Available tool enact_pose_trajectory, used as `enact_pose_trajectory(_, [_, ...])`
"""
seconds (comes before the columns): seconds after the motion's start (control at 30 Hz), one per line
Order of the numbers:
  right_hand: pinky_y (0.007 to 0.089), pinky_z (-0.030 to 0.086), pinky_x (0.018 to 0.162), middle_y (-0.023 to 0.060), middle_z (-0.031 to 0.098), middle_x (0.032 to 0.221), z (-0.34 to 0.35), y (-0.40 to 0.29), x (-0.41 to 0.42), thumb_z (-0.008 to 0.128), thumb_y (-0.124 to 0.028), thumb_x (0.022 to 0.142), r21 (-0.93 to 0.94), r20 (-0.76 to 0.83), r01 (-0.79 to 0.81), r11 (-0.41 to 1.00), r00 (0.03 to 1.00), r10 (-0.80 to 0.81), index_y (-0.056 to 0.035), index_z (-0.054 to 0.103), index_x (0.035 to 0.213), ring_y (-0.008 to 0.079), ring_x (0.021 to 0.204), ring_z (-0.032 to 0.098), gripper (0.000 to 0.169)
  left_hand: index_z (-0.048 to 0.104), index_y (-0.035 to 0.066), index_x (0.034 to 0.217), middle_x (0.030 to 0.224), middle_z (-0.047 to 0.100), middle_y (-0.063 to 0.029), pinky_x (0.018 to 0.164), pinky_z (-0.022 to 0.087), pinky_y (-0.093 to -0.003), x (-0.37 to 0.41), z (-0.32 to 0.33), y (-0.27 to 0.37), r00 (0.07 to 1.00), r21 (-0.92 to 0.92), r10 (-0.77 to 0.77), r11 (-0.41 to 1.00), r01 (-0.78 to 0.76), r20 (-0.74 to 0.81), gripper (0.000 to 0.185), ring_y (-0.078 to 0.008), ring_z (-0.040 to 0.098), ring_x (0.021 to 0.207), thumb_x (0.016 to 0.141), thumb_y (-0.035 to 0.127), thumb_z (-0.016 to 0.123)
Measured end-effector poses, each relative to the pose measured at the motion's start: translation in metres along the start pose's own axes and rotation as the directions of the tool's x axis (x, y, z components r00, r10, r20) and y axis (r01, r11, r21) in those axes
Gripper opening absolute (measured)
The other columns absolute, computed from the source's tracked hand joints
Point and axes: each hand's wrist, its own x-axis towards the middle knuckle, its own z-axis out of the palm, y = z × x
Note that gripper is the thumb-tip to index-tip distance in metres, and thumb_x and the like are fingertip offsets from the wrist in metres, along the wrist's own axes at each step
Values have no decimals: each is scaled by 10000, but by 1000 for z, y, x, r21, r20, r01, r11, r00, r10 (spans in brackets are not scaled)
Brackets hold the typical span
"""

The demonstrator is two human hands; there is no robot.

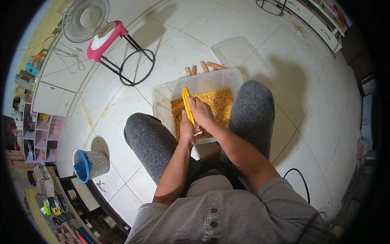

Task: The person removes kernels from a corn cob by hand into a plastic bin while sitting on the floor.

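Note:
An ear of yellow dried corn (pixel 188 105) stands tilted between my hands, over a clear plastic storage bin (pixel 195 80). My left hand (pixel 186 129) is closed around its lower part from the left, thumb along the ear. From the right, my right hand (pixel 201 112) grips it with the thumb pressed on the kernels. Something thin and whitish (pixel 198 133) sticks out near the base of the ear; I cannot tell what it is. Loose corn kernels (pixel 221 99) fill the bottom of the bin, and more ears of corn (pixel 177 109) lie at its left side, partly behind my left hand.
Several bare corncobs (pixel 204 66) lie on the tiled floor beyond the bin, near a clear plastic lid (pixel 243 53). A pink-topped stool (pixel 114 39) with a fan (pixel 86 19) is at upper left. A lined waste bin (pixel 91 165) stands left. My knees flank the storage bin.

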Motion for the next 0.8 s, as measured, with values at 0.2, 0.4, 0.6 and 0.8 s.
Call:
enact_pose_trajectory(0.2, [433, 433, 669, 225, 569, 767, 3, 4, -1, 297, -356, 910, -21, -21, 117, 993, 993, -118, 6, 517, 891, 385, 740, 553, 424, 497, 102, 857, 563, 471, -7, 370, 351, -234, 4, -8, -4, 998, 38, 66, 997, -65, -13, 469, -115, 420, 414, 914, 482, 229])
enact_pose_trajectory(0.4, [442, 424, 675, 223, 568, 765, 4, -1, -5, 307, -389, 904, 78, -101, 1, 997, 995, 7, 7, 505, 892, 402, 748, 543, 443, 494, 80, 822, 571, 474, -13, 381, 371, -234, 1, -10, -4, 996, 67, 92, 993, -93, 4, 458, -107, 421, 423, 927, 444, 237])
enact_pose_trajectory(0.6, [451, 418, 674, 236, 564, 761, 3, 7, 1, 291, -366, 911, 40, -74, 47, 998, 996, -44, 8, 511, 869, 408, 753, 538, 436, 490, 73, 793, 569, 477, -23, 377, 359, -230, -3, -11, -9, 994, 62, 92, 993, -96, 66, 454, -114, 425, 421, 928, 433, 248])
enact_pose_trajectory(0.8, [457, 429, 691, 246, 576, 770, 3, 4, 0, 281, -363, 906, 19, -39, 74, 997, 997, -73, 32, 525, 872, 409, 752, 551, 465, 483, 103, 822, 538, 472, -19, 325, 304, -245, -2, -14, -11, 996, 84, 87, 993, -89, 22, 465, -118, 409, 378, 920, 469, 214])
